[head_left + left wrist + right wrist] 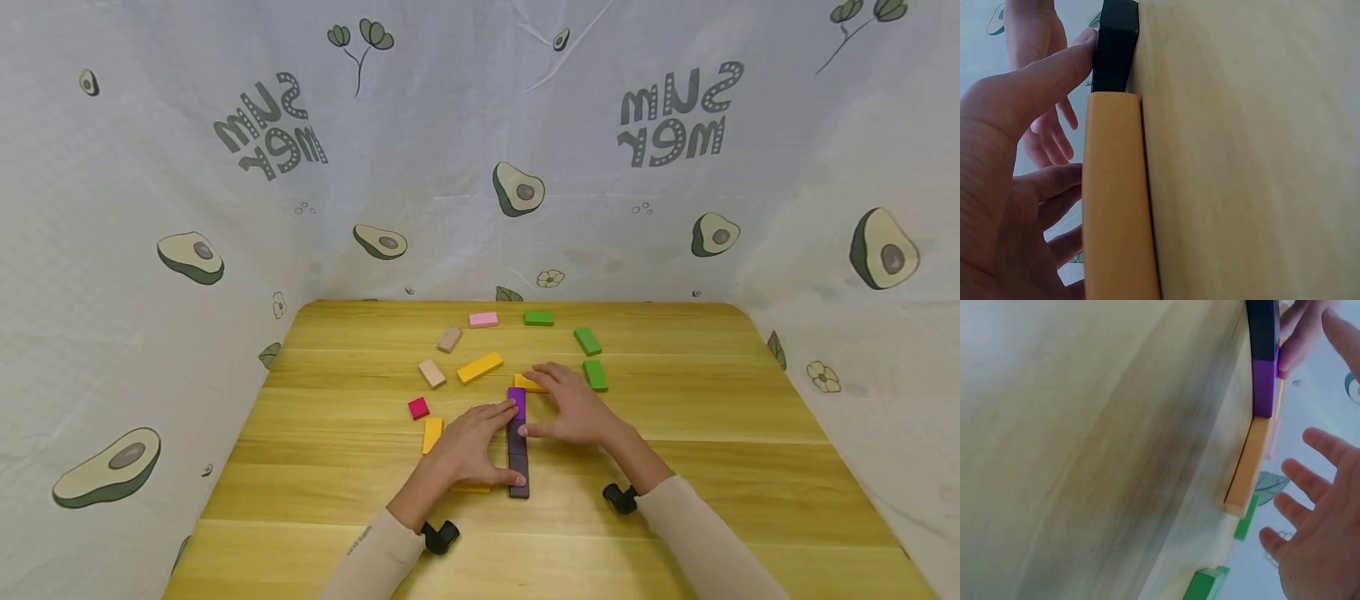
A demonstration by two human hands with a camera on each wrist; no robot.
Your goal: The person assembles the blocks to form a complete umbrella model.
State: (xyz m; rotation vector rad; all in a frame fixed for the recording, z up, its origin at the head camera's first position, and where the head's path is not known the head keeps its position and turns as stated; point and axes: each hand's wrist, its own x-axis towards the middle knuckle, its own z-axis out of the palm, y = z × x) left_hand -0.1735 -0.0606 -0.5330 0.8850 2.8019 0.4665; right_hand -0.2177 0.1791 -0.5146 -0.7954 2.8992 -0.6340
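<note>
A purple block point(517, 392) and two dark blocks point(518, 461) lie end to end in a straight row on the table. My left hand point(467, 450) spreads along the row's left side, fingertips on the purple block and thumb on the nearest dark one. Partly hidden under that hand is an orange block point(1116, 187), its end by the dark block. My right hand point(576, 410) is at the row's right side with fingers spread, thumb tip close to the dark blocks. Its fingers overlap another orange block point(1249, 465), which extends from the purple block's far end.
Around the row lie a slanted yellow-orange block point(480, 367), a yellow-orange one point(432, 433), a small red block point(418, 407), tan blocks point(432, 373), a pink block point(483, 319) and several green blocks point(587, 340). A patterned cloth point(450, 150) stands behind the wooden table.
</note>
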